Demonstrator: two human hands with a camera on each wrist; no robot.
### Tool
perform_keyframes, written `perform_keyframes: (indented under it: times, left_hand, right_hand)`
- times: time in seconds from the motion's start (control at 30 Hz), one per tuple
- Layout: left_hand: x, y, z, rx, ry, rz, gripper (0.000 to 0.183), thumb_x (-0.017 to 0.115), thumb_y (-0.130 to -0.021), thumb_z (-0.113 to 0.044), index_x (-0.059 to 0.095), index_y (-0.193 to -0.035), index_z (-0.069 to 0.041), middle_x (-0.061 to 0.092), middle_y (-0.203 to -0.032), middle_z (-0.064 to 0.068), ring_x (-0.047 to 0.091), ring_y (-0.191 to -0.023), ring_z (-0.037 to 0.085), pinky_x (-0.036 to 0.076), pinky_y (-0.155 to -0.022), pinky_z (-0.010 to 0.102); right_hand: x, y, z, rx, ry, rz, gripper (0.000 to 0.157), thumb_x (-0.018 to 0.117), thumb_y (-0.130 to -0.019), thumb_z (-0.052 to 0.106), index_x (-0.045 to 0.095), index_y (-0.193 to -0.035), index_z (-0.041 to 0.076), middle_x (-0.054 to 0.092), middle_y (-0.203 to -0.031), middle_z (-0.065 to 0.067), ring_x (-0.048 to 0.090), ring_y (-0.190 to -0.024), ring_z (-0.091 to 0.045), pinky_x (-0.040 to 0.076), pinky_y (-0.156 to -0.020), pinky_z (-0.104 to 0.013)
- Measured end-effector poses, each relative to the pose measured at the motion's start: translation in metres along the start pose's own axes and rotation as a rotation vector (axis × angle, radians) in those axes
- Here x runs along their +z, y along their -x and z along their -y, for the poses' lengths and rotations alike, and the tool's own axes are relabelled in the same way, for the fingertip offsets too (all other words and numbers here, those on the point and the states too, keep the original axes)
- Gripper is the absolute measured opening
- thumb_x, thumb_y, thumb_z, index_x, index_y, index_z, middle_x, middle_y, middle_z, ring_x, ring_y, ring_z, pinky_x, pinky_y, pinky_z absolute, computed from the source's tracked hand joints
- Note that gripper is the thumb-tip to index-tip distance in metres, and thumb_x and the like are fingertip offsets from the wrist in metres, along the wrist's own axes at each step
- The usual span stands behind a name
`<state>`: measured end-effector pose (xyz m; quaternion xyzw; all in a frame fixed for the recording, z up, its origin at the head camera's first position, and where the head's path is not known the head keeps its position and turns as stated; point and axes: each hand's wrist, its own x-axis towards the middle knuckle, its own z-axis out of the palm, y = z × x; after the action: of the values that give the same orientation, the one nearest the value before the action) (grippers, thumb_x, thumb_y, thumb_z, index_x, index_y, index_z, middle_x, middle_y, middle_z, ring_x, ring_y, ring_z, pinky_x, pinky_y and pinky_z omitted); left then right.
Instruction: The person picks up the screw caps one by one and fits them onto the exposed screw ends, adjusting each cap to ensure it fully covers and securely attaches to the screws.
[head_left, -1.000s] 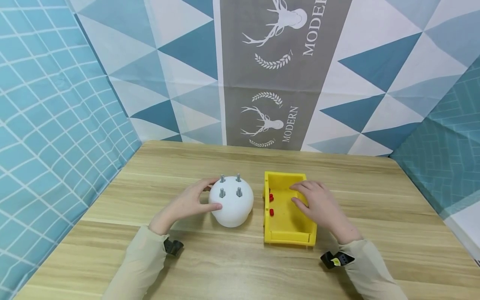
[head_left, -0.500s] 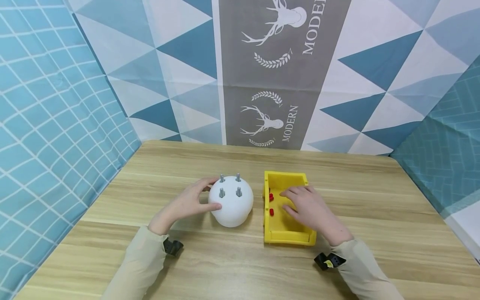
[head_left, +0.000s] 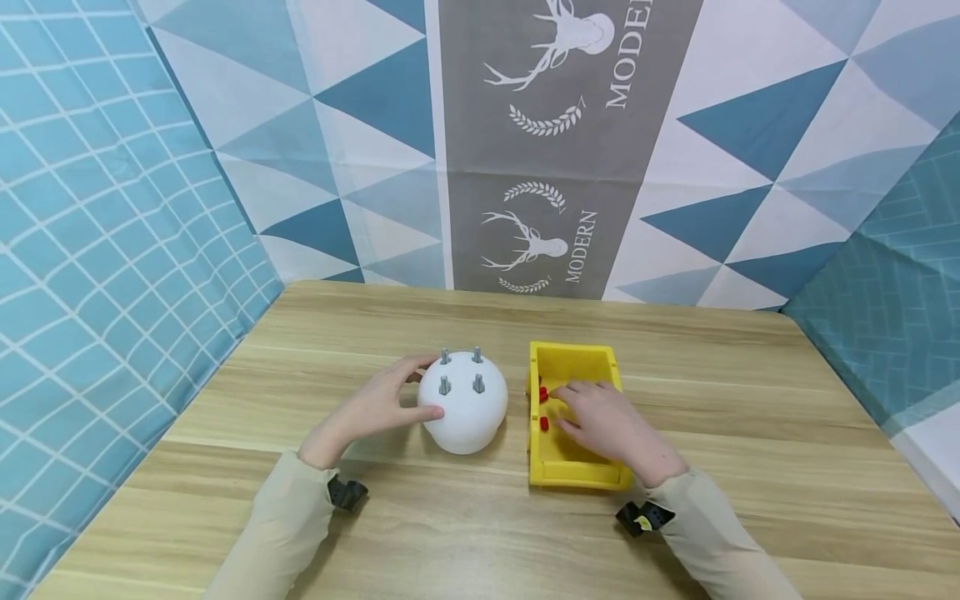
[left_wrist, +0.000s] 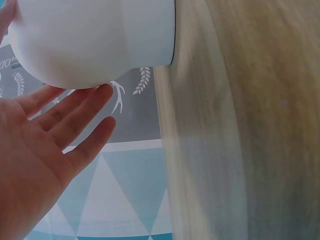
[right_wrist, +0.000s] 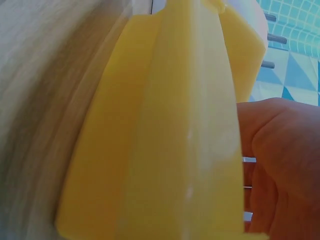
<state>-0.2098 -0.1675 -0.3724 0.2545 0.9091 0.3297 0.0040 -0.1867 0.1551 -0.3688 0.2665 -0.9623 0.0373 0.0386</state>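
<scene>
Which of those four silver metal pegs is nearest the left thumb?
The near-left silver peg on the rounded white object; the others stand farther back or right.

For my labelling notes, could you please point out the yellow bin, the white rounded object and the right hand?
Yellow bin (head_left: 573, 475): head view, near wall.
White rounded object (head_left: 465, 414): head view, middle of its body.
Right hand (head_left: 604, 423): head view, back of the hand.

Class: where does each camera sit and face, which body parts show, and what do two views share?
Head: on the head, facing forward and down over the table; left hand, right hand, sleeves show.
Left wrist: worn there, facing the white object; left hand shows.
Right wrist: worn there, facing the yellow bin; right hand shows.
Head and left wrist share the white object.
</scene>
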Motion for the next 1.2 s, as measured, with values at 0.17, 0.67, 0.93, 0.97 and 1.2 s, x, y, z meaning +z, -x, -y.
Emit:
perform_keyframes:
  times: [0.17, 0.67, 0.93, 0.97, 1.2]
  left_hand:
    - [0.001, -0.001, 0.002, -0.003, 0.001, -0.002, 0.082, 0.066, -0.071, -0.058, 0.037, -0.137, -0.020, 0.044, -0.135, 0.001, 0.052, -0.110, 0.020, 0.041, -0.091, 0.048]
    - [0.000, 0.001, 0.000, 0.001, 0.006, -0.007, 0.080, 0.068, -0.072, -0.056, 0.037, -0.137, -0.020, 0.044, -0.135, 0.001, 0.052, -0.109, 0.020, 0.041, -0.091, 0.049]
    - [-0.001, 0.001, -0.002, 0.002, 0.007, -0.002, 0.079, 0.067, -0.073, -0.056, 0.037, -0.137, -0.020, 0.044, -0.135, 0.002, 0.052, -0.109, 0.021, 0.041, -0.090, 0.050]
    - [-0.001, 0.001, -0.002, 0.001, 0.009, -0.002, 0.080, 0.067, -0.072, -0.056, 0.037, -0.137, -0.021, 0.044, -0.135, 0.001, 0.052, -0.109, 0.021, 0.041, -0.090, 0.050]
    - [0.001, 0.000, 0.001, 0.002, 0.018, -0.009, 0.079, 0.068, -0.072, -0.054, 0.038, -0.137, -0.021, 0.044, -0.135, 0.000, 0.053, -0.109, 0.020, 0.041, -0.090, 0.049]
  right_hand:
    - [0.000, -0.001, 0.004, 0.010, 0.008, 0.016, 0.034, 0.063, -0.084, 0.027, 0.060, -0.113, 0.009, 0.064, -0.103, -0.006, 0.059, -0.095, -0.024, 0.042, -0.087, -0.049]
    - [0.010, -0.008, 0.018, -0.010, 0.072, 0.042, 0.026, 0.068, -0.081, 0.027, 0.064, -0.098, 0.007, 0.062, -0.082, -0.004, 0.060, -0.077, -0.022, 0.045, -0.072, -0.041]
    - [0.013, -0.011, 0.019, -0.006, 0.076, 0.035, 0.019, 0.069, -0.080, 0.024, 0.065, -0.090, 0.008, 0.059, -0.078, -0.003, 0.058, -0.074, -0.021, 0.044, -0.072, -0.041]
    - [0.014, -0.011, 0.020, -0.005, 0.079, 0.034, 0.019, 0.069, -0.080, 0.024, 0.065, -0.090, 0.008, 0.058, -0.079, -0.003, 0.058, -0.074, -0.021, 0.044, -0.071, -0.041]
    - [0.018, -0.013, 0.020, 0.006, 0.078, 0.037, 0.017, 0.069, -0.080, 0.021, 0.066, -0.090, 0.008, 0.057, -0.079, -0.004, 0.054, -0.069, -0.020, 0.044, -0.069, -0.038]
